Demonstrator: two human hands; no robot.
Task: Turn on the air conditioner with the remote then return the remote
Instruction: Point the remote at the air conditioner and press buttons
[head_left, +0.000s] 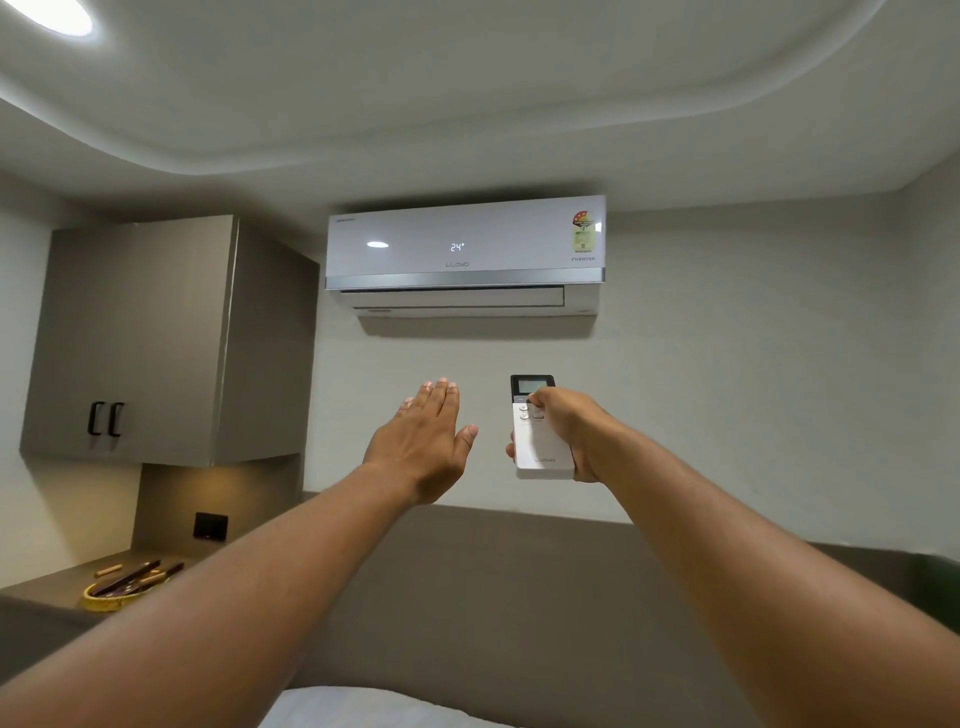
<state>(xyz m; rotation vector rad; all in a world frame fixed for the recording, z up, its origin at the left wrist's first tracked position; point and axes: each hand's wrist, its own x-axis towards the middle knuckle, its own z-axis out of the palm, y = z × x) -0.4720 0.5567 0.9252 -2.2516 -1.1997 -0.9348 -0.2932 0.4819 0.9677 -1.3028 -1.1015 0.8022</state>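
Observation:
A white wall air conditioner (465, 249) hangs high on the wall ahead, its front panel lit with "24°" and its lower flap slightly ajar. My right hand (569, 431) is raised below it and holds a white remote (540, 447) with a dark screen at its top, pointed up at the unit, thumb resting on the upper buttons. My left hand (426, 436) is raised beside the remote, flat, fingers together and extended, holding nothing.
A grey wall cabinet (156, 338) with two black handles hangs at the left. Below it a shelf carries a yellow tray (111, 597) of dark sticks, with a black wall switch (210, 526) behind. A padded headboard (493, 597) spans the bottom, white bedding (363, 709) at the lower edge.

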